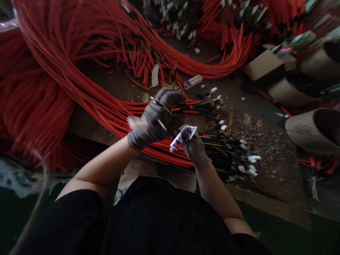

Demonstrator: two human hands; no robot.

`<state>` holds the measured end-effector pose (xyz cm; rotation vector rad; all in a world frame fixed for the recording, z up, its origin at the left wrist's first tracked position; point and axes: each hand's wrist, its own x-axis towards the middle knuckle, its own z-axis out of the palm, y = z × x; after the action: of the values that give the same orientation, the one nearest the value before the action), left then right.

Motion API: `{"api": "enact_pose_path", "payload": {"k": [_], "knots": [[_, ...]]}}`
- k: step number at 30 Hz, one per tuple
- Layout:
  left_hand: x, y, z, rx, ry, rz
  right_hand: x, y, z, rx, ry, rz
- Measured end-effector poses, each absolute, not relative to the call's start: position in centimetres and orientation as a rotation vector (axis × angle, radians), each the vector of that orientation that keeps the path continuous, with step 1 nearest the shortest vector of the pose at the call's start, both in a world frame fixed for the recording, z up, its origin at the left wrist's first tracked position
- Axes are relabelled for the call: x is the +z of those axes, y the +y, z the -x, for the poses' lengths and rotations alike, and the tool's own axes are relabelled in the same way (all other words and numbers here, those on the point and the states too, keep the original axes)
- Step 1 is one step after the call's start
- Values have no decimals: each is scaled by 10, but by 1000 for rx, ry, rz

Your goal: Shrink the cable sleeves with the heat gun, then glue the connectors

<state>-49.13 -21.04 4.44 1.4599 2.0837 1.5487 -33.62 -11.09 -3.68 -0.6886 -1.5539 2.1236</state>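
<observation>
Orange wire harnesses (87, 109) spread across the stained workbench (265, 170) to its front edge, leaving open room on your right. Your gray-gloved left hand (154, 120) pinches a thin wire (160, 104), while your gray-gloved right hand (195, 148) curls narrowly around a small white tube (180, 139) above the harnesses.

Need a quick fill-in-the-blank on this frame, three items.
1. The left hand and the right hand both wear ____ knit gloves.
2. The right hand pinches a squeeze tube whose body is mainly ____.
3. The thick cable bundle sweeping behind the hands is ____.

Missing words: gray; white; orange-red.
</observation>
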Motion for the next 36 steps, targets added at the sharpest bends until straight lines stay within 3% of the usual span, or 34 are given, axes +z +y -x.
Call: {"api": "enact_pose_path", "payload": {"k": [2,6,13,18,24,29,36], "knots": [[49,-201,501,1692,1936,-1155,-22,-107,334,2053,-1545,679],[52,-187,514,1600,1647,-770,3,-96,341,1631,-1423,708],[47,-166,505,1638,1536,-650,3,-93,352,1543,-1547,686],[36,-160,506,1681,1482,-629,7,-99,339,1127,-1893,551],[42,-178,505,1677,1519,-651,-9,-103,357,1565,-1428,749],[58,-218,451,1682,1670,-922,-1,-97,335,1727,-1543,635],[29,-247,370,995,1521,-2007,24,-84,288,1900,-1967,454]]}}
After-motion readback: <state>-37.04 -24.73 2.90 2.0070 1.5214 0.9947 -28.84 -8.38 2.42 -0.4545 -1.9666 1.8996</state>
